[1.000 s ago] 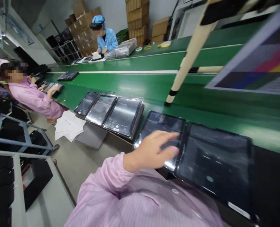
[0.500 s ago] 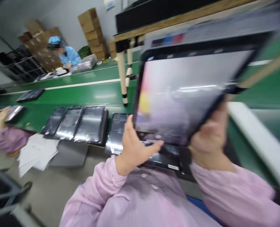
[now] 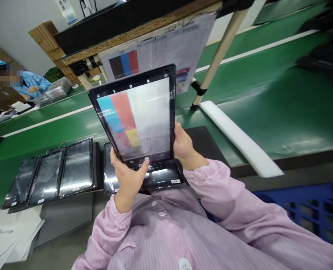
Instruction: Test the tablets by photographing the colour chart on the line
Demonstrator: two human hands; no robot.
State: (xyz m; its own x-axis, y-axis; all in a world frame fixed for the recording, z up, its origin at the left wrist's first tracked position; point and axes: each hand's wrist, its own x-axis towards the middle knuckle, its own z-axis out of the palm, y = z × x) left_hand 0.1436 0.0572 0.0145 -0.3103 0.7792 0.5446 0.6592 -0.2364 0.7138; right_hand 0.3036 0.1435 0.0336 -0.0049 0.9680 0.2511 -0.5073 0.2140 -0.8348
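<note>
A black tablet (image 3: 152,123) is held up in front of me, tilted, its lit screen showing a camera view with coloured blocks. My left hand (image 3: 128,178) grips its lower left corner, the thumb lying over the bottom of the screen. Around the lower right edge my right hand (image 3: 185,146) is closed. Behind the tablet hangs a printed sheet (image 3: 161,48) with black, blue and red blocks. Another dark tablet (image 3: 162,178) lies on the bench below the held one, partly hidden by it and my left hand.
Several wrapped tablets (image 3: 76,167) lie in a row at left on the green bench (image 3: 270,97). A white foam strip (image 3: 239,138) angles across the right side. A rack post (image 3: 219,56) stands behind it. A blue crate (image 3: 309,210) is at lower right. A person (image 3: 33,86) works at far left.
The tablet has moved left and away from me, and is now steady and sharp. Its screen now shows the coloured blocks clearly. My view has swung to the right.
</note>
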